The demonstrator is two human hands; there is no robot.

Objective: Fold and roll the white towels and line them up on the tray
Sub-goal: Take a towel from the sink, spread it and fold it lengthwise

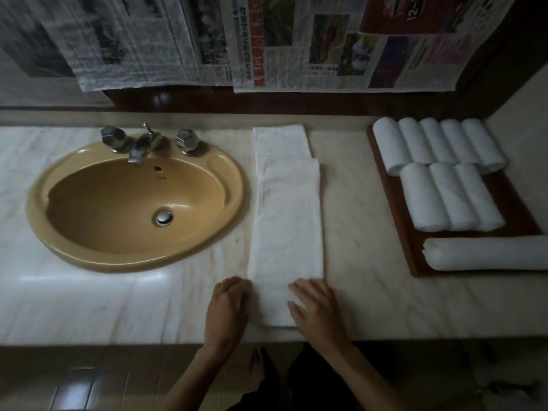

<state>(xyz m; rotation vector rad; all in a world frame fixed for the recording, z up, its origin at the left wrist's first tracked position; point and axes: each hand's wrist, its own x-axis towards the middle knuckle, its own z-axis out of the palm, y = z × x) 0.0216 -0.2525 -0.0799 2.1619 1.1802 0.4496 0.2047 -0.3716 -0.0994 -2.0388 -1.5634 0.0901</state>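
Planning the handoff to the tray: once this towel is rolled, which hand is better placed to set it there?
The right hand, probably. The tray with the rolled towels lies to the right of the flat towel, on that hand's side. The left hand sits at the towel's sink-side edge and would have to cross over.

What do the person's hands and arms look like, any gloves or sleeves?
Both are bare: the left hand and right hand wear no gloves, and no rings or watch show. The forearms are uncovered as far as the frame shows, with no sleeve in view. The picture is dim, so small details could be missed.
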